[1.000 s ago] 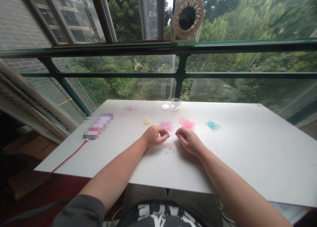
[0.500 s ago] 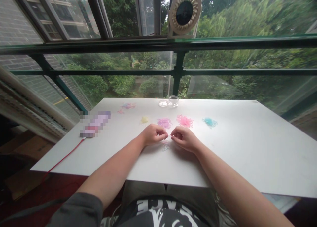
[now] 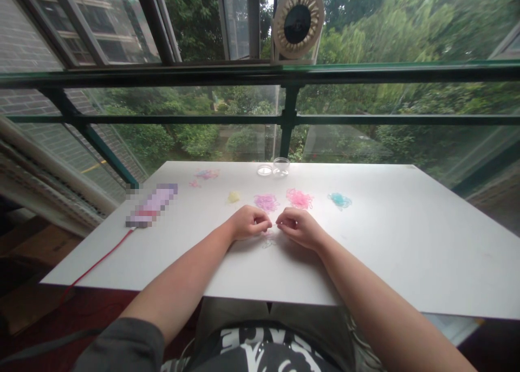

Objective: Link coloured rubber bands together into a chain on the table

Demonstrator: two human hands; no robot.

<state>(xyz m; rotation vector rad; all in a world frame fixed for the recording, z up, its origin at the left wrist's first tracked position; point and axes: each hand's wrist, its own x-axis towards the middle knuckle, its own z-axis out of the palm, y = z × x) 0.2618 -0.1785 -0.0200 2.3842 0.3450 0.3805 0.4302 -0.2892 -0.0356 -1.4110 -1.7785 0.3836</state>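
My left hand (image 3: 251, 222) and my right hand (image 3: 297, 227) are pinched close together over the middle of the white table (image 3: 390, 242). A thin, pale strand seems to span the small gap between the fingertips; what it is cannot be made out. Below the fingertips lie a few pale loops (image 3: 268, 242), partly hidden by my left hand. Just beyond my hands are a purple pile of small bands (image 3: 266, 202) and a pink pile (image 3: 299, 198). A small yellow pile (image 3: 233, 197) lies to the left, and a teal pile (image 3: 340, 200) to the right.
A clear round container (image 3: 281, 168) and its lid (image 3: 264, 170) stand at the table's far edge. Mixed bands (image 3: 208, 174) lie at the back left. A blurred purple object (image 3: 154, 205) with a red cable (image 3: 101, 259) is on the left. A round fan (image 3: 298, 23) stands beyond the railing.
The fingertips of both hands have parted slightly, and a thin strand now shows between them. The whole view has shifted a little, moving the scene to the left.
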